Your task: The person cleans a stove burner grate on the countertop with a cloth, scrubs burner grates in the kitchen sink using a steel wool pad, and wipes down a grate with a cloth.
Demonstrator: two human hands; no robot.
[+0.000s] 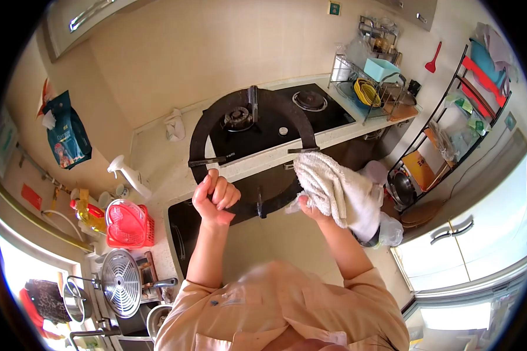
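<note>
A large black ring-shaped pot stand [202, 137] with short prongs is held up in front of the hob [287, 126]. My left hand [218, 196] is closed, its fingers curled round the lower left of the ring. In my right hand [315, 209] is a bunched white towel [334, 187], which hangs over the back of the hand and covers the ring's lower right side. Through the ring, the left burner [238, 119] of the hob shows. The right burner [309, 100] lies beyond the ring.
A white cloth [174, 125], a spray bottle [127, 175] and a red basket [149, 228] sit on the left counter. A dish rack [366, 88] stands right of the hob. Further right is a tall shelf [430, 134] with pans and bags. White cabinets [480, 245] stand at lower right.
</note>
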